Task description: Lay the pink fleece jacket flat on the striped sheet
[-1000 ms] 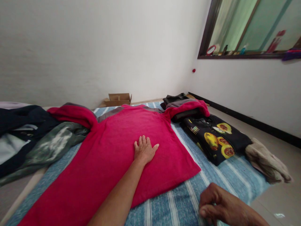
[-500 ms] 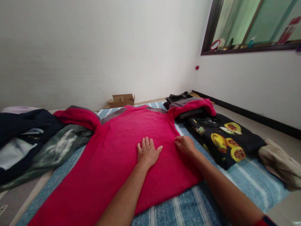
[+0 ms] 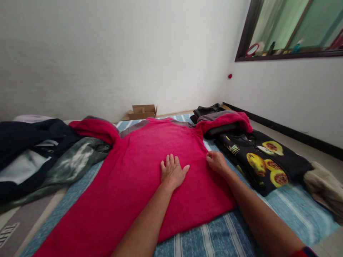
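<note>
A bright pink fleece top (image 3: 128, 178) with grey shoulders lies spread out, its collar at the far end and its sleeves out to both sides. My left hand (image 3: 173, 173) rests flat on the middle of it, fingers apart. At the top's right side edge, my right hand (image 3: 217, 162) has its fingers curled in a pinch on the fabric. The right sleeve (image 3: 227, 119) lies over dark folded clothes. On the other side, the left sleeve (image 3: 93, 127) reaches onto a heap of clothes.
A blue striped sheet (image 3: 214, 232) lies underneath. To the right are a folded black garment with fruit print (image 3: 264, 157) and a beige cloth (image 3: 323, 185). Navy clothing (image 3: 32, 142) and a grey-green garment (image 3: 72, 164) lie left. A cardboard box (image 3: 143, 111) stands by the wall.
The whole view has shifted slightly, so most things appear a little further right. Both hands keep their places on the fleece top, which looks unchanged.
</note>
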Demonstrator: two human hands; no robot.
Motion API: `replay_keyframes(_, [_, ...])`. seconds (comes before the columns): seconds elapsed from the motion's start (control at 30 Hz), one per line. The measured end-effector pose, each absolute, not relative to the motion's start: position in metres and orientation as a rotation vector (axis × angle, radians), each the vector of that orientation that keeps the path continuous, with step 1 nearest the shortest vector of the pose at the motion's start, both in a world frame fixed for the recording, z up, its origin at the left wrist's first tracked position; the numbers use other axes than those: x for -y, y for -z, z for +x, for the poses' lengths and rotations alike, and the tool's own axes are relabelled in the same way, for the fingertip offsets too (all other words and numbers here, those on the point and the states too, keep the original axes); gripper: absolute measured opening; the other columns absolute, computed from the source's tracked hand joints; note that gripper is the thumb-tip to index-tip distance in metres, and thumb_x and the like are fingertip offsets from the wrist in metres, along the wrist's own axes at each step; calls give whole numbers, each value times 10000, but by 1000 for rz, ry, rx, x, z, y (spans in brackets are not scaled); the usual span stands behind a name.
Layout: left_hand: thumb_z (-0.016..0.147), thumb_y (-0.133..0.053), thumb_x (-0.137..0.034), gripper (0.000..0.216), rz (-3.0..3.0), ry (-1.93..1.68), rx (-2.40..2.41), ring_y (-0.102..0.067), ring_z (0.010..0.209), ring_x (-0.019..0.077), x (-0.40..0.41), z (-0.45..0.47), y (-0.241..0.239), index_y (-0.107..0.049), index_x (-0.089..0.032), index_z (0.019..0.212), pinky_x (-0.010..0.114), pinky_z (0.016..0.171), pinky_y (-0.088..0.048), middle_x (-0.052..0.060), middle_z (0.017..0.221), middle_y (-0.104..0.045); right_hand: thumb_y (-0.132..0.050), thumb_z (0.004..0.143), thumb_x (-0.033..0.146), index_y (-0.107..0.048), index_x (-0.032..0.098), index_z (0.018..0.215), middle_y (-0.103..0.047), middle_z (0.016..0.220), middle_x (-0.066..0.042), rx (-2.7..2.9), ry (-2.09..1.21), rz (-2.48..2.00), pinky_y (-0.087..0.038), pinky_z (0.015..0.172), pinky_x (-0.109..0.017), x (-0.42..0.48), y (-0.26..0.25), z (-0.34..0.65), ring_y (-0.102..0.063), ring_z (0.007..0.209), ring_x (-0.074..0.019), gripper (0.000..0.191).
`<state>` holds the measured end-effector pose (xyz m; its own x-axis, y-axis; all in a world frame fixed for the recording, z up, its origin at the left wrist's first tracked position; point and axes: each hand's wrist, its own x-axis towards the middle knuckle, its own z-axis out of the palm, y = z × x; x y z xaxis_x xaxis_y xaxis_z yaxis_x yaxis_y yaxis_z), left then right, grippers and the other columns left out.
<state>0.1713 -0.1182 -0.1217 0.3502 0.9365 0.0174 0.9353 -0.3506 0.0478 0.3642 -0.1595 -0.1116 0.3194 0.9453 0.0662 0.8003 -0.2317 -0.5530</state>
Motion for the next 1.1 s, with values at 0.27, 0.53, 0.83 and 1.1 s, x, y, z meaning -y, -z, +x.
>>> replay_keyframes(0.27, [866,-224,-618,757,2582,-81,-1777,-180,1368,311,117,172,124,-342,-78,1385,518,1068,-183,180,1471,-260,-462,778,380,-516,167,682,-444,424,74,1291,-903,-1635,-293,354,-185,214,94,373,-408,340,-75,240])
replay_keyframes(0.53, [867,-227,-612,758,2563,-48,-1783,-177,1371,304,119,172,119,-333,-74,1391,515,1074,-180,175,1472,-261,-538,719,276,-512,163,611,-503,425,60,1469,-1433,-1431,-344,378,-165,264,76,359,-437,356,-62,159])
replay_keyframes(0.83, [870,-223,-605,757,2578,-50,-1790,-186,1367,311,117,172,120,-333,-65,1389,519,1067,-189,190,1467,-263,-581,661,150,-689,137,837,-535,547,52,1651,-1869,-1249,-376,466,-149,325,75,339,-468,464,-55,207])
replay_keyframes(1.1, [870,-228,-603,751,2580,-64,-1802,-186,1368,306,117,172,120,-342,-67,1385,515,1070,-186,180,1467,-268,-523,819,344,-672,129,857,-648,758,-38,1598,-961,-1406,-455,678,-262,261,71,334,-579,728,-157,265])
